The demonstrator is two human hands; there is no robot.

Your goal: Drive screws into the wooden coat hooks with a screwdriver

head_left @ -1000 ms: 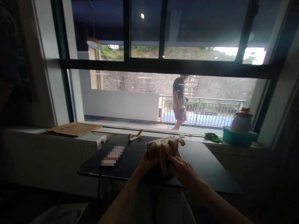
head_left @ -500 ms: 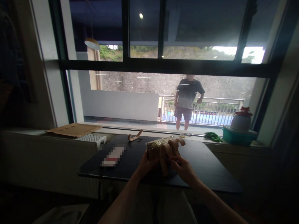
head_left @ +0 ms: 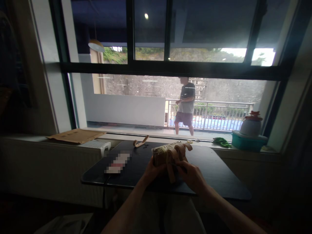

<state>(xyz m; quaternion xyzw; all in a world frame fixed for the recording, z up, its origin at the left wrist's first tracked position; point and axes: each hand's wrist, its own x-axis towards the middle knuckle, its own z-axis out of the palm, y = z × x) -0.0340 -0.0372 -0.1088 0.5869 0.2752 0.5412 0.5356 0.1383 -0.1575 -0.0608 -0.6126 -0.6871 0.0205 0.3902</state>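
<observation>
A brownish block with pale wooden hook-shaped pieces on it rests on the dark table. My left hand grips the block's near left side with curled fingers. My right hand is closed in a pinch against one wooden hook that hangs down the block's front. What the right fingertips hold, besides touching the hook, is too dark to make out.
A loose wooden hook lies at the table's far edge, a blurred flat packet at its left. On the sill sit cardboard, a white grille box, a green cloth and a teal tub with a jar. A person walks outside the window.
My right hand has closed tighter on the hanging wooden hook. The person outside turned and moved left along the balcony. The block has stayed in place.
</observation>
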